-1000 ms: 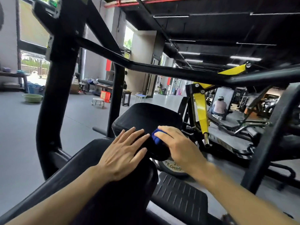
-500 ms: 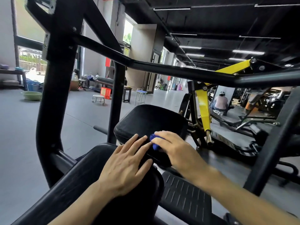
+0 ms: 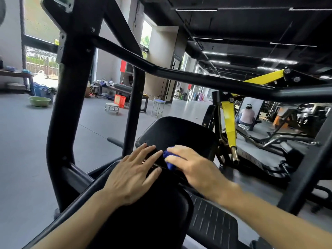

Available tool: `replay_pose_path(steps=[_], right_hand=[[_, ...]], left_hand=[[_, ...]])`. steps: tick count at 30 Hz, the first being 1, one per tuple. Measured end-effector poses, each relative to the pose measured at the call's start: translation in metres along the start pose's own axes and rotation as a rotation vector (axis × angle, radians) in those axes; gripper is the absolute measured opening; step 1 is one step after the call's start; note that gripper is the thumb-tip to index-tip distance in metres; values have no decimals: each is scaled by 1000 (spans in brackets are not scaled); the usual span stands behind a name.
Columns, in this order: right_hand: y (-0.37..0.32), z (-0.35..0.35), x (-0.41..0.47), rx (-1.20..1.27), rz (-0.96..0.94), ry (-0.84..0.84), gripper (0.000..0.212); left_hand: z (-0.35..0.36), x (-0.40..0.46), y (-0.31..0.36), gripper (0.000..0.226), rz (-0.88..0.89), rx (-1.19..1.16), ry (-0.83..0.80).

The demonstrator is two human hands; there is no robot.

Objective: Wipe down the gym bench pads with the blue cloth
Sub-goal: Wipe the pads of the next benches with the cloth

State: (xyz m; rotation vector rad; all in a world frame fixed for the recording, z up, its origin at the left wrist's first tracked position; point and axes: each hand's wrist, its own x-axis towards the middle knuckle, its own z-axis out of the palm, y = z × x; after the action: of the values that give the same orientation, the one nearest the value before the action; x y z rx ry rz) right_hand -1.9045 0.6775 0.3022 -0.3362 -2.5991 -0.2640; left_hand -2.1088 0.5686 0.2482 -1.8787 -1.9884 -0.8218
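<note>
Two black bench pads lie ahead of me: a near long pad (image 3: pixel 152 218) and a far seat pad (image 3: pixel 177 132). My right hand (image 3: pixel 195 168) grips a bunched blue cloth (image 3: pixel 169 159) and presses it against the near edge of the far pad, by the gap between the pads. Most of the cloth is hidden under the fingers. My left hand (image 3: pixel 131 175) lies flat with fingers spread on the top end of the near pad, its fingertips close to the cloth.
A black steel frame (image 3: pixel 71 105) surrounds the bench, with a crossbar (image 3: pixel 197 76) overhead. A ribbed black footplate (image 3: pixel 212 223) lies low right. A yellow-armed machine (image 3: pixel 229 121) stands to the right, with a seated person (image 3: pixel 247 116) beyond. Stools, a green basin (image 3: pixel 39 101) and crates sit on the grey floor at left.
The view has tilted down and moved closer. My right hand has drawn the cloth toward me, down to the far pad's near edge. My left hand stays flat on the near pad.
</note>
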Motion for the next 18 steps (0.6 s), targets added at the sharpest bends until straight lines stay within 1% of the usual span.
replay_pose_path(steps=[1,2,5,7,8,10,12,14,16,18], right_hand=[[12,-8,6,12,29,2,38],[27,-15,16,27,96,20,34],[67,-30,52,-17,354,105,21],[60,-20,63,-54,414,114,17],[47,-11,63,-58,391,131,16],[13,3,48,-25,257,139,15],[-13,9,23,18,101,60,28],[-7,2,18,45,-3,-25,35],[24,-8,35,50,20,-45,30],[58,-21,60,23,172,36,17]], left_hand=[[1,-1,0,69,-5,-4,1],[1,-1,0,68,-8,-5,-1],[0,-1,1,67,-7,-1,-16],[-1,-2,1,67,-10,-3,-17],[-1,-2,1,68,-8,1,-16],[0,-2,0,69,-1,10,-7],[0,-2,0,67,6,15,10],[0,-3,-1,63,10,13,26],[0,-4,0,61,6,13,39],[0,-5,1,60,-6,22,52]])
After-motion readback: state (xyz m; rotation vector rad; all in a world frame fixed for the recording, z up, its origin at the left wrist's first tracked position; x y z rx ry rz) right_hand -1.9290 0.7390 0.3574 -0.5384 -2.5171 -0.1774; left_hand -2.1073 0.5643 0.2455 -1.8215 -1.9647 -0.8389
